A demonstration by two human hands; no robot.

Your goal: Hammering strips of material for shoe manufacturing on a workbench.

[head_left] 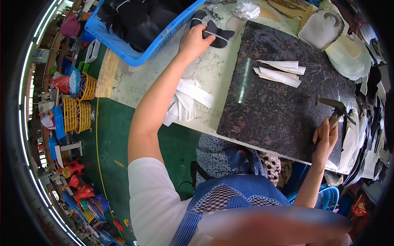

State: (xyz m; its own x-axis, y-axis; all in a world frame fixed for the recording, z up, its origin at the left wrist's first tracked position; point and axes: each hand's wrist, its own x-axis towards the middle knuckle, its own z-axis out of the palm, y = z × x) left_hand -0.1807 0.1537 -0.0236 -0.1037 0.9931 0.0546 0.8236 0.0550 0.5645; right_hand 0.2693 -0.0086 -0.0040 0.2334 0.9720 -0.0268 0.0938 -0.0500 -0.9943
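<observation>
At the far side of the worktable, my left hand (pixel 194 40) reaches forward with its fingers closed on a bundle of black cut pieces (pixel 221 36) tied with a pale band. A second banded black bundle (pixel 198 18) lies against the same hand, beside the basket. My right hand (pixel 326 137) grips the handle of a hammer (pixel 333 103), its dark metal head above the right part of the speckled stone slab (pixel 271 110). Two small stacks of white strips (pixel 281 76) lie on the slab, away from both hands.
A blue plastic basket (pixel 143 57) full of black pieces stands at the far left. More white strips (pixel 188 98) lie near the table's front edge. Stacks of pale and dark sheets (pixel 349 55) crowd the right side. Yellow baskets (pixel 78 112) stand beyond the green floor.
</observation>
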